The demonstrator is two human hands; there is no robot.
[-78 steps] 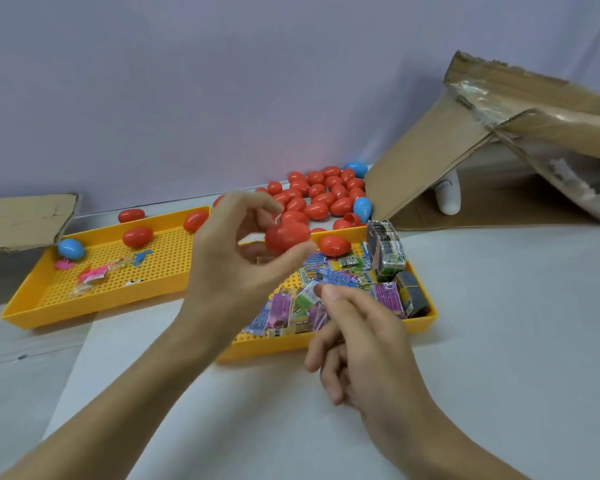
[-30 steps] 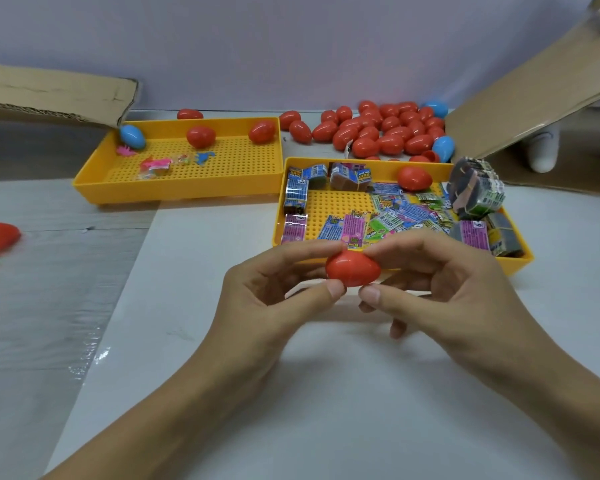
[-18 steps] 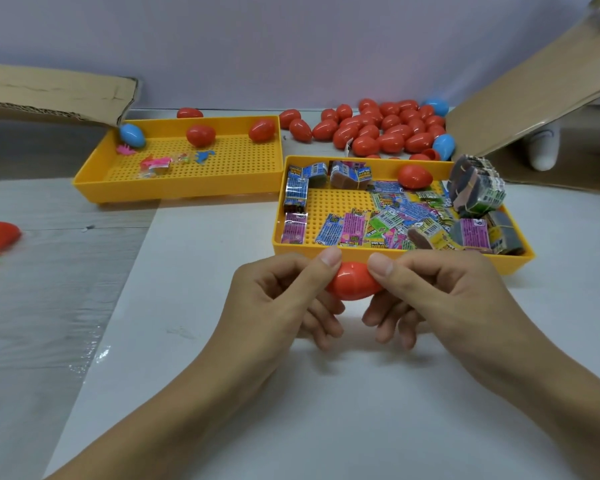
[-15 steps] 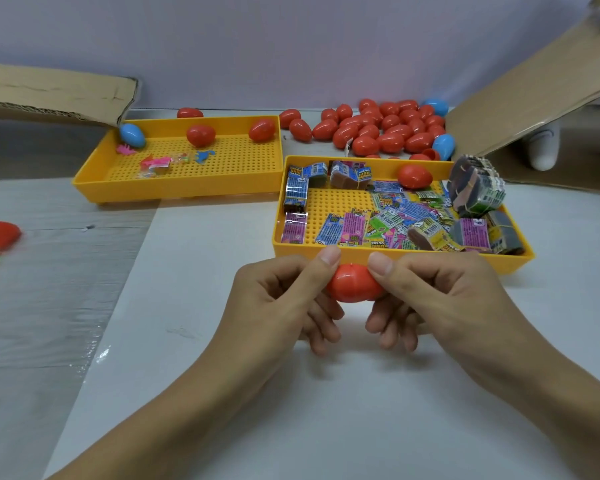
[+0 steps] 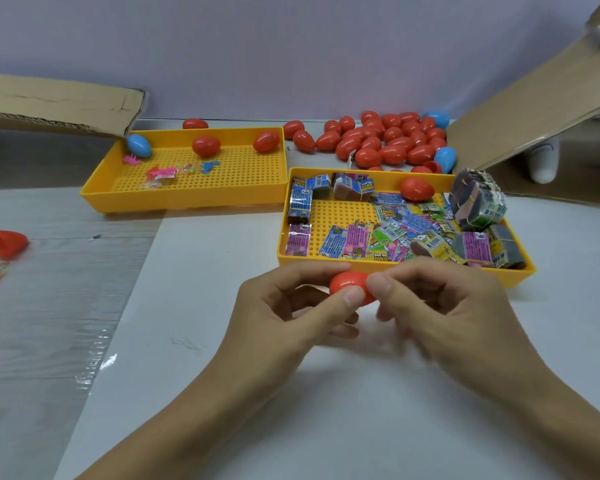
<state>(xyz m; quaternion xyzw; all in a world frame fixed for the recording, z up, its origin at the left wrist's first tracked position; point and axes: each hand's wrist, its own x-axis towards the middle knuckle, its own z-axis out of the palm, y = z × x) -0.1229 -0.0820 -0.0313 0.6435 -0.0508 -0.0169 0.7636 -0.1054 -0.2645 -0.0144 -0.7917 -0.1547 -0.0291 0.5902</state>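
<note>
The white table (image 5: 326,427) fills most of your view. An opened cardboard box (image 5: 534,109) slopes in at the far right, and a cardboard flap (image 5: 49,105) lies at the far left. Two yellow trays sit ahead of you. The left tray (image 5: 187,204) holds two red eggs, a blue egg (image 5: 138,146) in its back corner and a few tiny toys. The right tray (image 5: 282,216) holds printed packets (image 5: 395,233) and one red egg. Behind the right tray lies a pile of red eggs (image 5: 385,143) with two blue ones at its edge. Your left hand (image 5: 284,313) and right hand (image 5: 454,313) meet just in front of the right tray, above the table. Between them is the red egg (image 5: 347,284), held sideways and clear of the surface. Your left thumb and fingers pinch its left part, and your right thumb and forefinger close on its right end. The lower fingers of your right hand are blurred.
</note>
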